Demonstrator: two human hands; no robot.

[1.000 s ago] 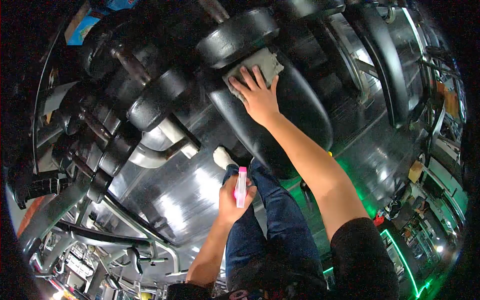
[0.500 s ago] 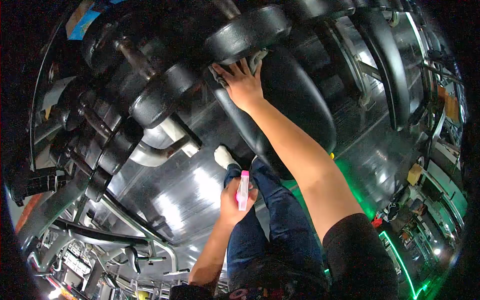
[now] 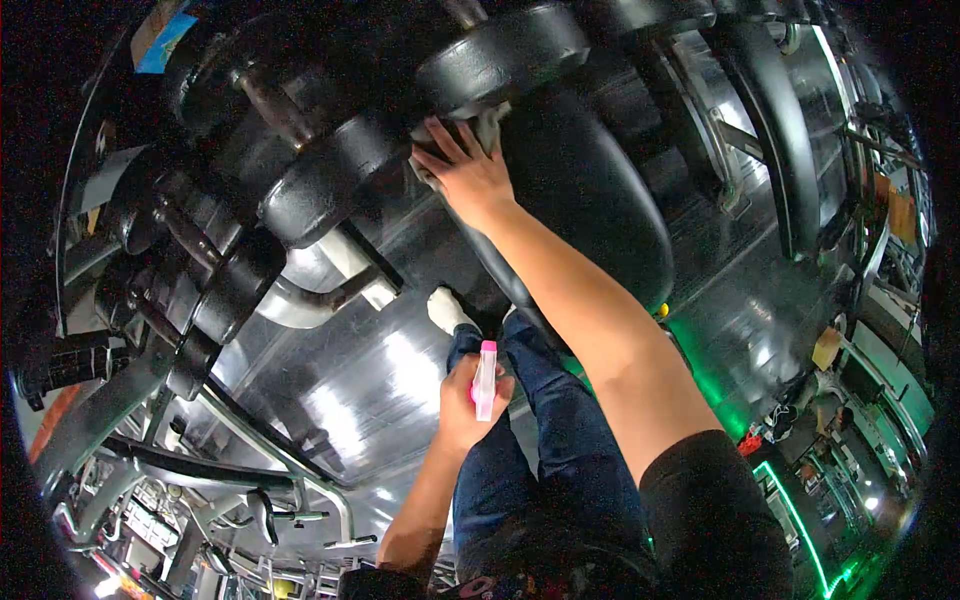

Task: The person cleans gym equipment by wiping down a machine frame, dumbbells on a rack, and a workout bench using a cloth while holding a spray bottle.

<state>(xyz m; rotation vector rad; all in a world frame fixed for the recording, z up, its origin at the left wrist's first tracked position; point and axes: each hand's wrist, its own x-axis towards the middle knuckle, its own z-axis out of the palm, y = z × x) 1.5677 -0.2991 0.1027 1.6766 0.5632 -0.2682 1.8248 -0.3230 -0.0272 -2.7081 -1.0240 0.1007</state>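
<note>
My right hand (image 3: 470, 170) reaches forward with its fingers spread over a grey cloth (image 3: 490, 127). It presses the cloth at the near end of a black padded bench (image 3: 590, 200), right under the head of a big black dumbbell (image 3: 505, 65). Part of the cloth is hidden by the fingers. Close to my body, my left hand (image 3: 462, 405) is wrapped round a spray bottle with a pink and whitish spray head (image 3: 486, 380). The bottle's body is mostly hidden by the hand and by the view from above.
More black dumbbells (image 3: 320, 180) sit in a row on a rack at the left, with a metal support (image 3: 350, 265) beneath. Another padded bench (image 3: 765, 130) stands at the right. My feet are on a dark shiny floor (image 3: 360, 370). Gym machine frames (image 3: 250, 440) fill the lower left.
My right hand and the cloth have shifted slightly left along the bench end. My left hand keeps the spray bottle in about the same place.
</note>
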